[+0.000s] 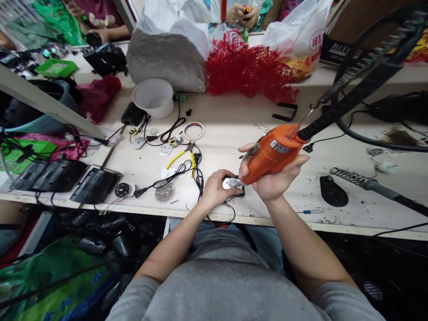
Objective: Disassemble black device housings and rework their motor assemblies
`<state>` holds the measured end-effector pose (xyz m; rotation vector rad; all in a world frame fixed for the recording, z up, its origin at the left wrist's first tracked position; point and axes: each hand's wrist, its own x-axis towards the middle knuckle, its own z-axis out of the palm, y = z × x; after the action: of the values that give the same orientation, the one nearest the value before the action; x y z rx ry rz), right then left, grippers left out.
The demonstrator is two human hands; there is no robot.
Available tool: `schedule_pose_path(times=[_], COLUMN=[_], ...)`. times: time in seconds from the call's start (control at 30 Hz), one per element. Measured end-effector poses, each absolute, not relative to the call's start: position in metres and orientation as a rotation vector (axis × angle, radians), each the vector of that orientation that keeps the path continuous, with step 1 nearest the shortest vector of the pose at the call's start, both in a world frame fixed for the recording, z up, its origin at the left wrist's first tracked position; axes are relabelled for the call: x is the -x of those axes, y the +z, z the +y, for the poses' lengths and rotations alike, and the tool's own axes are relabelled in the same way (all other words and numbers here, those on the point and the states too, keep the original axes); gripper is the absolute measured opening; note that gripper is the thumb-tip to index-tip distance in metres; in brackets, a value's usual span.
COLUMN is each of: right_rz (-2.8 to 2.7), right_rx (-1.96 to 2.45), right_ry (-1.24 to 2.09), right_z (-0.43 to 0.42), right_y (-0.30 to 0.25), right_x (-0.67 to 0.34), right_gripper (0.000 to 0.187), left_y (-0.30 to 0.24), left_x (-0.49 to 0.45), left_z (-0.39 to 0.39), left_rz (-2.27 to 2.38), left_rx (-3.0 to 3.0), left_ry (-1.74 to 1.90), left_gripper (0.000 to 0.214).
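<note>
My right hand (pixel 272 180) is wrapped round an orange electric screwdriver (pixel 274 154), whose black cord runs up to the right. The tool's front end points down and left at a small device (pixel 238 189) with a pale plate and a round metal part on top. My left hand (pixel 219 189) grips this device near the table's front edge, fingers closed about its side. The tool's tip is hidden, so whether it touches a screw cannot be seen. Left of my left hand lie yellow-handled pliers (pixel 180 157), a black cable, and a round dish of small screws (pixel 163 191).
A white tub (pixel 154 100), a tape roll (pixel 194 131) and red netting (pixel 247 67) stand towards the back. On the right are a soldering iron (pixel 377 185) and a black oval part (pixel 333 191). Black housings (pixel 95 183) line the left front. Other people's hands (pixel 245 15) show beyond the shelf.
</note>
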<state>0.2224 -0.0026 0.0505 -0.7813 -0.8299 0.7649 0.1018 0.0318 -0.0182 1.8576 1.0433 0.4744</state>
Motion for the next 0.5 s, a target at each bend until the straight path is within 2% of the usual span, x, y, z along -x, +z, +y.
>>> schedule_pose_path(times=[0.17,0.5], right_rz=[-0.83,-0.855], right_rx=[0.882,0.832], right_ry=[0.758,0.87], right_z=[-0.003,-0.003], right_y=[0.046,0.035], right_x=[-0.223,-0.224], right_gripper=[0.084,0.082], left_y=[-0.016,-0.016], left_x=[-0.101,-0.103], left_z=[0.031,0.03], left_rz=[1.047,1.066], left_rx=[-1.842,-1.849], left_ry=[0.476,0.462], left_gripper=[0.038,0.034])
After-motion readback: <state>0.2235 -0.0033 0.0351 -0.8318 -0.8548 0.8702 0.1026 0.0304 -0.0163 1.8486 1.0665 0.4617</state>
